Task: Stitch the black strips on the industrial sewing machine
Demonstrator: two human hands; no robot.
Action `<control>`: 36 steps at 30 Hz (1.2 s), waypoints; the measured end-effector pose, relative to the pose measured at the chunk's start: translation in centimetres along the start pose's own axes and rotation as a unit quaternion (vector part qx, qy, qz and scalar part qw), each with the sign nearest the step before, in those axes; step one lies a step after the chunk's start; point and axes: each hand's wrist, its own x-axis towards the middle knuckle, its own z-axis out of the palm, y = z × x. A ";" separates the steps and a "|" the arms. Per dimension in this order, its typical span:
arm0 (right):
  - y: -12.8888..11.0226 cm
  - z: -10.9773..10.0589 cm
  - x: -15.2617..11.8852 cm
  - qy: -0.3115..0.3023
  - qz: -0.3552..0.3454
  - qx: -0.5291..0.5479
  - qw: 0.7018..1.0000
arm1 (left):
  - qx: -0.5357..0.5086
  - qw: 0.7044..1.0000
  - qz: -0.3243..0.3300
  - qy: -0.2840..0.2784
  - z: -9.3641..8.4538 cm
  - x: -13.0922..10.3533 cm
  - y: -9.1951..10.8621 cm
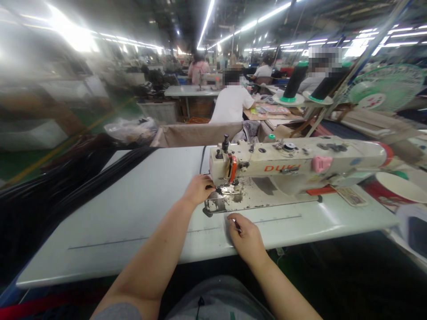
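Note:
A white industrial sewing machine [287,162] with orange lettering stands on a pale table. My left hand [199,189] is beside its needle area, fingers closed near the presser foot [230,189]. Something small and dark shows at those fingertips, too little of it to name. Behind that hand, a narrow dark strip [203,159] runs over the tabletop toward the back edge. My right hand [245,233] rests near the table's front, just before the machine bed [260,200]. Its fingers are curled around a small dark, shiny item, mostly hidden in the grip.
Long black material [110,178] drapes over the table's left end. A printed ruler line [110,243] crosses the tabletop [133,213]. Black thread cones [295,82] and a green fan [383,89] stand behind at right. A person in white [231,104] sits beyond a fabric-lined bin [187,135].

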 end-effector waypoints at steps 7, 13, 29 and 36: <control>-0.2 0.0 0.1 0.001 0.001 0.001 1.000 | -0.025 0.997 -0.072 0.016 0.3 -2.3 2.0; -0.3 -0.1 0.1 -0.007 0.005 0.005 1.000 | -0.038 0.989 -0.139 0.029 1.1 -3.7 3.7; -0.6 -0.3 0.3 0.010 0.046 0.077 0.996 | -0.016 0.973 -0.228 -0.008 3.0 -5.0 7.9; -0.5 -0.5 0.2 0.023 0.052 0.121 0.991 | 0.025 0.969 -0.235 -0.065 1.9 -4.9 10.3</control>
